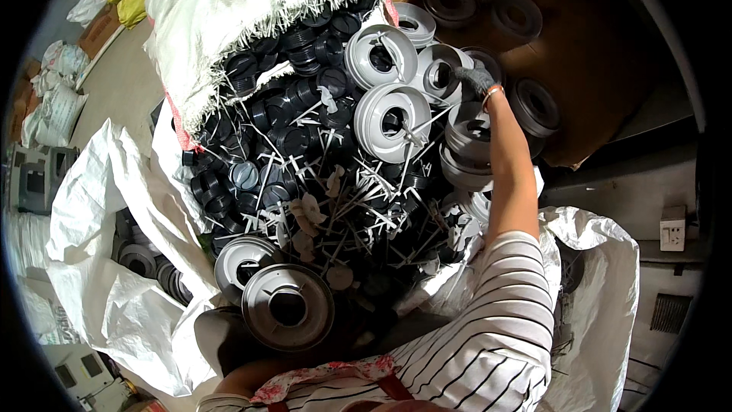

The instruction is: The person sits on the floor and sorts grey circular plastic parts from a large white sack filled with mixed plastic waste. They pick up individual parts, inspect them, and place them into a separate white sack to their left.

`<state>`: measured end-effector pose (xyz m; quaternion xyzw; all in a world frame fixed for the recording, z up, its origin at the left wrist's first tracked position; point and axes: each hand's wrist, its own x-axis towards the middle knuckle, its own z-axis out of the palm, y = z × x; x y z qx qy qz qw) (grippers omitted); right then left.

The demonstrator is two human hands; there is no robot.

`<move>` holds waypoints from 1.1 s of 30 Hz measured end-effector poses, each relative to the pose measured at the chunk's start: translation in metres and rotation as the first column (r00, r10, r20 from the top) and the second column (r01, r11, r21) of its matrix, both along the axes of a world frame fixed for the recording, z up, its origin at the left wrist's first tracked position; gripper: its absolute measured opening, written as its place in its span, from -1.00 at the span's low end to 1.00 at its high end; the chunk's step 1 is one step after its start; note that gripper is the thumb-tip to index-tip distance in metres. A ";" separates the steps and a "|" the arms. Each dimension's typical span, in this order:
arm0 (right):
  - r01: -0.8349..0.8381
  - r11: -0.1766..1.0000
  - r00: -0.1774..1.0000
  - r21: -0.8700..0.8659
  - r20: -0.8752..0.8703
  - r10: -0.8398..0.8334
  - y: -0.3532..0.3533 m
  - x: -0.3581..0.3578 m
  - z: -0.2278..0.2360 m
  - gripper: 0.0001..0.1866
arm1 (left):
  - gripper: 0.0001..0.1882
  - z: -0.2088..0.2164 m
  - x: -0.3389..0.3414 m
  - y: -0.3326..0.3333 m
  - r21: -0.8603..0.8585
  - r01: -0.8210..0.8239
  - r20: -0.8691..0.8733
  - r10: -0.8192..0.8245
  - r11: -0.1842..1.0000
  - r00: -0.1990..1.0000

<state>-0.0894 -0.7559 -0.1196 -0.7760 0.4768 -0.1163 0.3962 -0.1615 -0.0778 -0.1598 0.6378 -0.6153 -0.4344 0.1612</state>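
Note:
My right hand (474,78), in a grey glove, reaches out to the far right of the pile. Its fingers are closed at the edge of a light grey plastic ring (428,70). More such rings sit close by, one with a white moulded runner (415,134) across its opening. Close to my body, a wide grey flanged ring (256,320) stands tilted in front of another grey ring (223,271). Part of my left forearm (245,380) shows below it; the left hand itself is hidden, so its grip cannot be made out.
Black ribbed caps (293,141) and thin white plastic runners (374,183) make up the heap. They spill from a white woven sack (221,0). Open white sacks stand left (114,259) and right (602,290). Brown cardboard (587,69) with more rings lies far right, near a wall socket (672,234).

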 end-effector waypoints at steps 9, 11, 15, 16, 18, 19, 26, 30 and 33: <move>-0.331 0.899 0.929 -0.288 0.067 0.364 0.221 -0.018 0.131 -0.03 | -0.12 0.002 -0.003 0.005 -0.083 0.033 0.009 -0.032 0.996 0.999; -0.443 0.891 0.884 -0.099 0.120 0.452 0.276 -0.004 0.133 0.02 | -0.12 0.002 -0.001 0.010 -0.104 0.020 0.035 -0.016 0.994 0.999; -0.713 0.627 0.576 -0.314 0.247 0.779 0.341 -0.019 0.123 0.01 | -0.11 0.010 0.003 0.001 -0.097 0.072 0.034 -0.068 0.993 0.997; -0.727 0.567 0.522 -0.388 0.224 0.823 0.340 -0.025 0.130 -0.14 | -0.10 0.016 0.005 -0.003 -0.047 0.074 0.038 -0.072 0.996 0.997; -0.675 0.714 0.706 -0.189 0.115 0.698 0.303 -0.023 0.156 -0.41 | -0.09 0.021 0.005 -0.008 0.056 0.059 0.046 -0.062 0.997 0.997; -0.426 0.891 0.853 -0.156 0.260 0.453 0.289 -0.015 0.173 -0.44 | -0.09 0.019 0.006 -0.004 0.058 -0.014 -0.012 0.015 0.998 1.000; 0.028 0.893 0.729 -0.448 -0.602 -0.325 0.049 -0.064 0.089 0.26 | -0.08 0.000 0.002 -0.008 -0.017 -0.013 -0.056 0.012 1.000 0.998; 0.039 0.957 0.735 -0.288 -0.640 -0.223 0.028 -0.045 0.056 0.00 | -0.09 0.006 0.004 -0.006 0.026 -0.004 -0.047 0.005 1.000 0.999; 0.039 0.949 0.737 -0.313 -0.632 -0.239 0.041 -0.028 0.055 -0.16 | -0.09 0.012 0.000 -0.002 0.051 -0.010 -0.051 0.013 0.999 0.999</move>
